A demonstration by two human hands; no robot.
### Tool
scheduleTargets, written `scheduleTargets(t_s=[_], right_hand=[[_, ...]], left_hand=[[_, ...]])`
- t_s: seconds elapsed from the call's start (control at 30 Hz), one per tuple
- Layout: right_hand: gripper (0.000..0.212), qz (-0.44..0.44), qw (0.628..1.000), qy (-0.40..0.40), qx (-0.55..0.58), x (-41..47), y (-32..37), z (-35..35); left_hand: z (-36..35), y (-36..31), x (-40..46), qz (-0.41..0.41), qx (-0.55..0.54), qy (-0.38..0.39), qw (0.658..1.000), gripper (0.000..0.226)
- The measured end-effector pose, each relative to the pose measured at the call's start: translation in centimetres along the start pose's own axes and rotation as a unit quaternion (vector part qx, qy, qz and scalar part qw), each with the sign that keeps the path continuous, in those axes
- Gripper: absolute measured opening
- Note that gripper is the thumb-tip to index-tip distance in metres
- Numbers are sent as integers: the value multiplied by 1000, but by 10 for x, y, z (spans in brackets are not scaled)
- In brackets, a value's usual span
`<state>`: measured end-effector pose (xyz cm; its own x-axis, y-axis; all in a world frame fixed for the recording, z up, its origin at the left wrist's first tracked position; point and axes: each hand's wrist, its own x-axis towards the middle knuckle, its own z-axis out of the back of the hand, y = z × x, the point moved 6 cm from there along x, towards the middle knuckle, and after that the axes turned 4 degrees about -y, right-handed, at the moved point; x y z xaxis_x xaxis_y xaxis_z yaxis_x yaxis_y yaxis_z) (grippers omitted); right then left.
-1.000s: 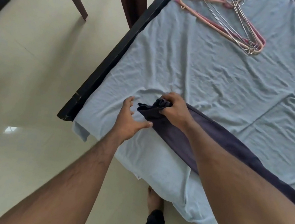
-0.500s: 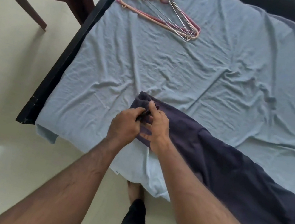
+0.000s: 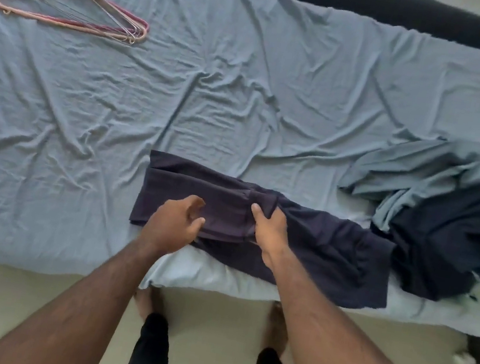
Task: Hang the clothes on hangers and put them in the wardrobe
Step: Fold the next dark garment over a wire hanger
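Garment (image 3: 302, 241) now spread wider; left hand (image 3: 175, 223) released.

Dark navy garment (image 3: 301, 244) flat, creased, at bed's near edge; bundled pink and wire hangers (image 3: 71, 4) far-left.

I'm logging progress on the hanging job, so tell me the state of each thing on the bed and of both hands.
Dark purple garment: flat, partly folded.
Hangers: piled, unused.
Dark navy cloth: crumpled.
Left hand: loosely curled, holding nothing.
Right hand: gripping the garment.
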<state>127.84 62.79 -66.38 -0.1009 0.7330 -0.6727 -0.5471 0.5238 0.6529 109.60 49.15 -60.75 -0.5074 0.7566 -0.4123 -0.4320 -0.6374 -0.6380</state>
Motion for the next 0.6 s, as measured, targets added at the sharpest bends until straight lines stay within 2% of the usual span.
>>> scheduleTargets(t_s=[0.1,0.2,0.33,0.47,0.6], right_hand=[[21,8,1000,-22,12,11,-21,75],[27,1,998,-62,3,23,-41,141],[25,-13,993,-114,-30,37,-64,219],[25,-9,987,-147,-64,44,-79,283],[23,-27,985,-143,-90,59,-96,312]], left_hand=[[-41,-31,0,10,21,67,997,37],[-79,-67,-1,5,40,111,993,38],[-124,-107,-4,-4,68,153,986,42],[-154,-132,-4,-19,103,185,977,47],[-172,-142,1,-13,124,188,974,50]])
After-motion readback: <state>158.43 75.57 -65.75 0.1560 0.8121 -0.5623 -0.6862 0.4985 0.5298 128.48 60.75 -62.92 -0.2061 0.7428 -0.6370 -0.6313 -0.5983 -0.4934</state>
